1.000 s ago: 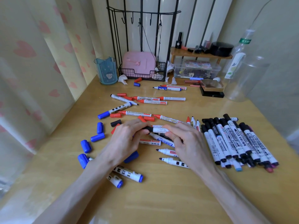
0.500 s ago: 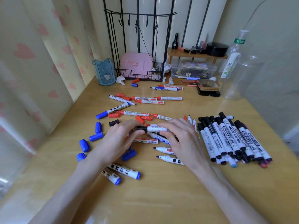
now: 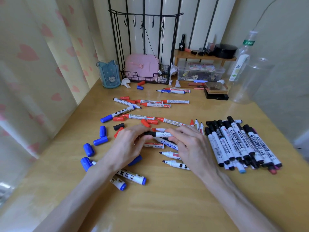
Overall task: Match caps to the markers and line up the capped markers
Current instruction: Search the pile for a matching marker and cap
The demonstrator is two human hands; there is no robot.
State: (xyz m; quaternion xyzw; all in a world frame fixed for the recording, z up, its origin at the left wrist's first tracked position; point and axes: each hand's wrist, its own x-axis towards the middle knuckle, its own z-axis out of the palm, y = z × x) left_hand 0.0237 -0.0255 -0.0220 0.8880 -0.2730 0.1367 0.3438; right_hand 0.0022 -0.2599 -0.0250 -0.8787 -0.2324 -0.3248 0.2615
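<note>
We see a white marker (image 3: 164, 134) held level over the pile at mid bench (image 3: 167, 203). Fingers of the left hand (image 3: 127, 144) pinch its black cap (image 3: 149, 133). Fingers of the right hand (image 3: 189, 144) grip the barrel and hide its far end. We can't tell if the cap is fully seated. Both hands partly cover the loose markers (image 3: 170, 154) below. The capped markers (image 3: 234, 143) lie side by side at right, lower ends overlapping and hard to separate.

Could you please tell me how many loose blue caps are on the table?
5 caps: two left of the left hand, one nearer, one half under that hand, one by the rack. More may be hidden.
</note>
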